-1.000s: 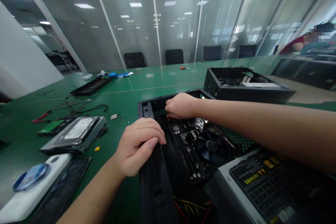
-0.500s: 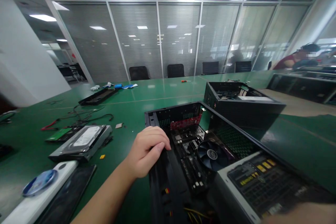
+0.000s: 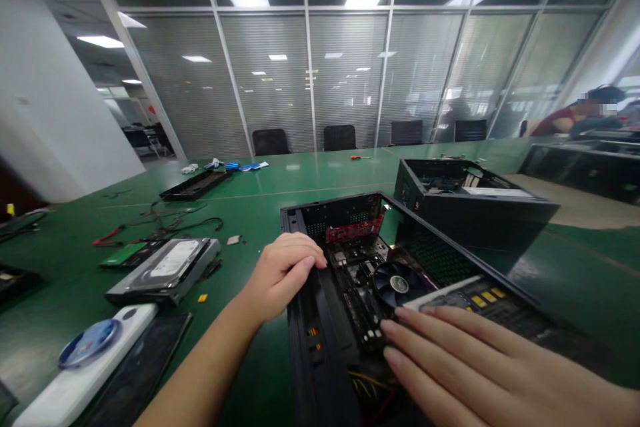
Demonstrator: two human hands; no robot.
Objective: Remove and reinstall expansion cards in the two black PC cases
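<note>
An open black computer case (image 3: pixel 325 320) lies on the green table, with a round fan (image 3: pixel 399 283), a red card (image 3: pixel 353 229) and yellow wires (image 3: pixel 367 383) inside. My left hand (image 3: pixel 285 273) is closed over the case's left edge, fingers wrapped round the rim. Over the power supply (image 3: pixel 485 297) at the right of the case, my right hand (image 3: pixel 470 363) lies with its fingers stretched out, hiding much of the supply's label. Its fingertips are beside the fan.
A hard drive (image 3: pixel 173 267) and a white bar (image 3: pixel 93 370) with a blue roll (image 3: pixel 90 343) are at left. Behind right stands a second open case (image 3: pixel 475 213). A screwdriver (image 3: pixel 359 157) lies further back; a person (image 3: pixel 575 117) sits far right.
My right hand has come in from the lower right edge and now lies over the power supply. My left hand stays on the case edge. The view has shifted slightly.
</note>
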